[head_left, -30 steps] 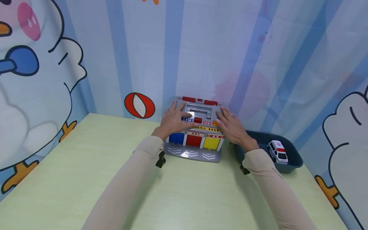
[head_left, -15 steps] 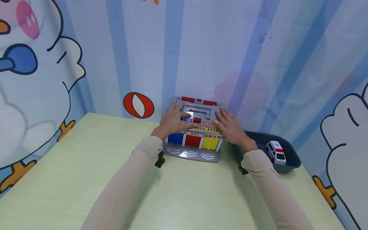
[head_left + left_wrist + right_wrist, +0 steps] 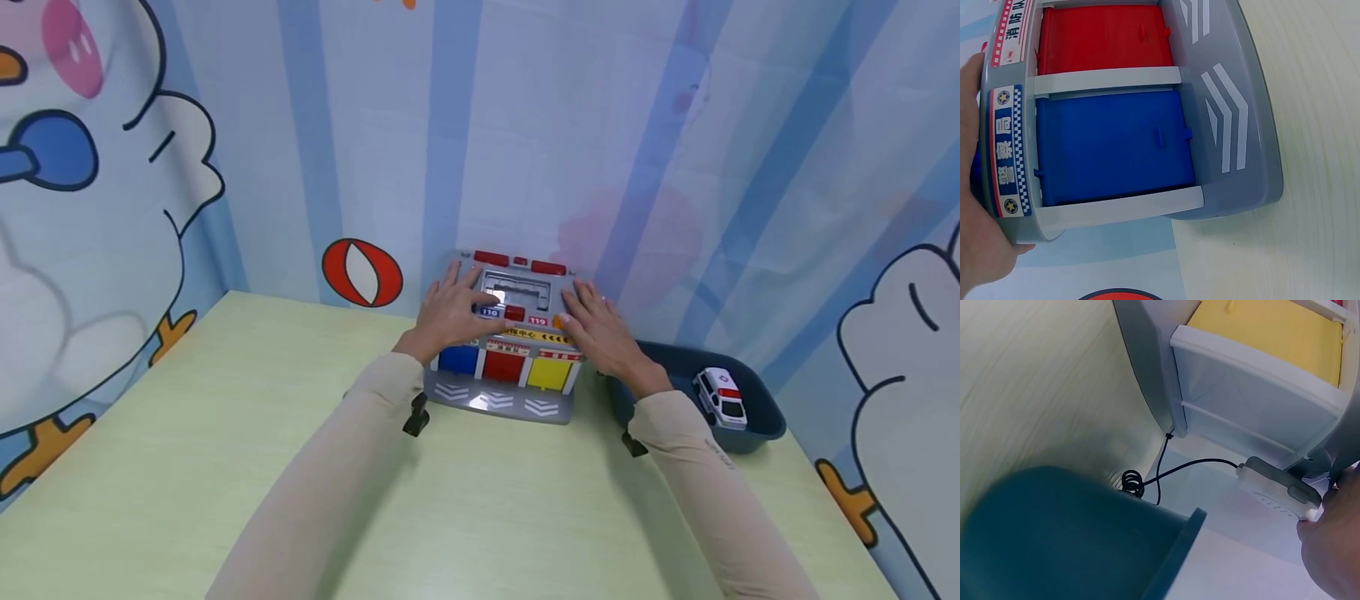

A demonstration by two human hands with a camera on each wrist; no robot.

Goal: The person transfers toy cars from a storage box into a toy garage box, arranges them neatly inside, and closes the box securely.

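A grey toy emergency-station garage (image 3: 496, 406) stands at the back of the table, its blue door (image 3: 1116, 147), red door (image 3: 505, 367) and yellow door (image 3: 550, 374) all closed. My left hand (image 3: 447, 312) rests on the left of its roof, fingers spread and thumb pointing inward. On the roof's right side lies my right hand (image 3: 603, 329) with its fingers extended. In the right wrist view, a small white-and-grey handset (image 3: 1279, 487) on a black coiled cord (image 3: 1133, 483) sits at the garage's side, close to the right hand. Some fingertips are hidden in the wrist views.
A dark blue-green bin (image 3: 765, 408) stands to the right, holding a white toy ambulance (image 3: 722, 397). Behind the pale table (image 3: 480, 508) hangs a blue striped curtain (image 3: 382, 150) with cartoon prints. The garage stands close against it.
Both hands stay where they were on the garage. Only a slight shift of the head view shows.
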